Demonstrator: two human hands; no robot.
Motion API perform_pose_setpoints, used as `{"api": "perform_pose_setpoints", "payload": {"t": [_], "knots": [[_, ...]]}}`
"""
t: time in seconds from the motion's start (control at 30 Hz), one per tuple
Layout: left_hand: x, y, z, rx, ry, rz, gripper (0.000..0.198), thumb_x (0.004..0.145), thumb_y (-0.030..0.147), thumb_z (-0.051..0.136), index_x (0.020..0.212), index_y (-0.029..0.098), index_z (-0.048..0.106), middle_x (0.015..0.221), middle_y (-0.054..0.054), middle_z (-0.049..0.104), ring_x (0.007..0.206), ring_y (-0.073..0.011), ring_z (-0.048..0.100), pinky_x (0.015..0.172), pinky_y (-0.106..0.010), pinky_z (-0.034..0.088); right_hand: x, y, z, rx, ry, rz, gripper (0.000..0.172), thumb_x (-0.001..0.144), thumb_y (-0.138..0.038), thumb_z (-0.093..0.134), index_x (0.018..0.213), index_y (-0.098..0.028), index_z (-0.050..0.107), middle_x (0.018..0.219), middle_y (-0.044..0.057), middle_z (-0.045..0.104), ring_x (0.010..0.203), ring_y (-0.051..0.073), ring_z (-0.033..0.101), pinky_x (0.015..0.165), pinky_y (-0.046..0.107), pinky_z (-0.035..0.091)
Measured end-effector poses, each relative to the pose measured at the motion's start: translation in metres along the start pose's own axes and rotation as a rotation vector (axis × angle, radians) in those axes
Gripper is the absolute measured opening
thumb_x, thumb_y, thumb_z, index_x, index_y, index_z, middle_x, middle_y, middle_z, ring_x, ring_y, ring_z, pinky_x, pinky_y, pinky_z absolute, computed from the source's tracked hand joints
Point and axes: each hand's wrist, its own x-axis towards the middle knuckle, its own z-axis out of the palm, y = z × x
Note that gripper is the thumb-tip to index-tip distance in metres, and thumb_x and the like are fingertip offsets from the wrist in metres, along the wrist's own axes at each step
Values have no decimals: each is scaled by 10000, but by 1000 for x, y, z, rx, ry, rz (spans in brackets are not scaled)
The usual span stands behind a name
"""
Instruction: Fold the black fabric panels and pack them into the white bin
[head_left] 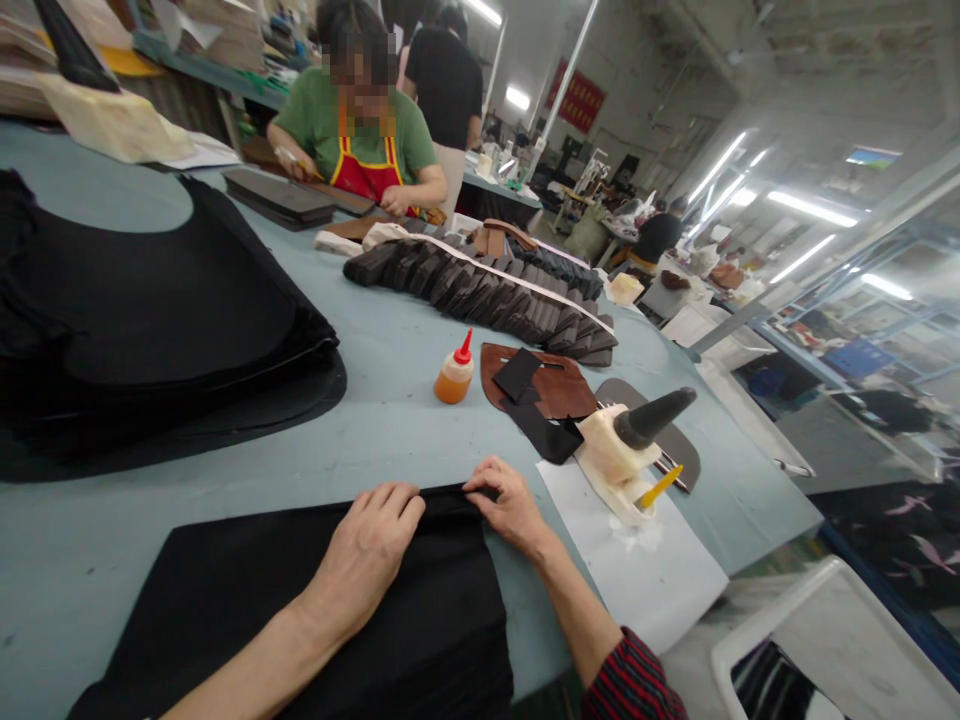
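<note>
A large black fabric piece (315,610) lies flat on the blue-grey table (390,400) in front of me. My left hand (367,545) rests on its far edge with the fingers curled over the folded rim. My right hand (506,500) presses on the same folded edge at the far right corner, fingers bent and closed on the fabric. A striped sleeve covers my right forearm near the bottom of the view.
An orange glue bottle (454,375) with a red tip stands past my hands. Brown and black leather pieces (536,390), a glue pot with a dark cone (634,435) on white paper, a row of dark pieces (487,290), a black fabric stack (150,320). A person in a red apron (360,130) works opposite.
</note>
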Motion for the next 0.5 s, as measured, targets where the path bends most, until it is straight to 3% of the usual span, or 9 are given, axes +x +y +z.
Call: {"api": "perform_pose_setpoints", "payload": {"t": [0.23,0.5], "knots": [[-6,-2,4,52,92,79,228,842,61,486,978,167,636,1130,-88,652,1038,-226,591,916,-374,476,-10,-1,3,-48,27,-81,129,833,-117,573,849,-204,667,853,25,621,821,145,603,742,281,505],[-8,-4,7,13,132,113,207,853,68,498,992,154,625,1219,-106,626,1116,-229,566,971,-382,463,-22,-14,-3,-82,10,-126,115,826,-118,577,838,-218,633,960,38,672,926,180,607,920,400,446]]}}
